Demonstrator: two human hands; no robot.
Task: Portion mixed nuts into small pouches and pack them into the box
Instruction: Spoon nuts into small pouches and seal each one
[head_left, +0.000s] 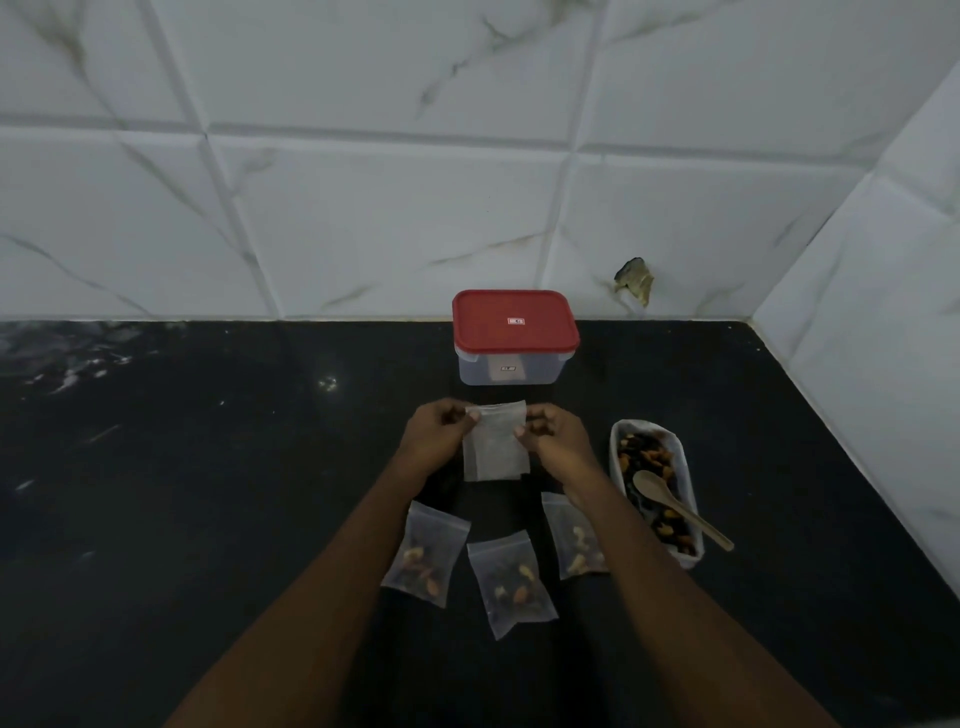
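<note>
Empty pouch (496, 447), small and clear, held up over the black counter (208, 493) in front of us, between the box and the row of filled pouches. Our left hand (441, 431) pinches its top left corner and our right hand (553, 434) pinches its top right edge, the fingers of both curled in on the plastic. The pouch hangs flat beneath them, and from this angle we cannot tell whether its mouth is open or sealed.

Just behind it stands the box (511, 369), clear plastic with its red lid (514, 319) on, close to the foot of the back wall.

Nearer to us, three filled pouches lie flat on the counter, apart from one another. The left filled pouch (426, 553) lies just right of our left forearm (332, 571). The middle filled pouch (511, 584) lies between our forearms. The right filled pouch (574, 535) is partly hidden under our right forearm (649, 561). Each shows a small heap of nuts toward its lower end.

To the right of our right hand sits a long white tub (691, 558) holding the mixed nuts (652, 457). A wooden spoon (675, 506) lies in it, its bowl on the nuts and its handle sticking out over the near right rim.

White marble-patterned tiles (363, 182) cover the back wall and the side wall at right. A dark chipped spot (635, 280) marks the back wall, to the right of the box.
</note>
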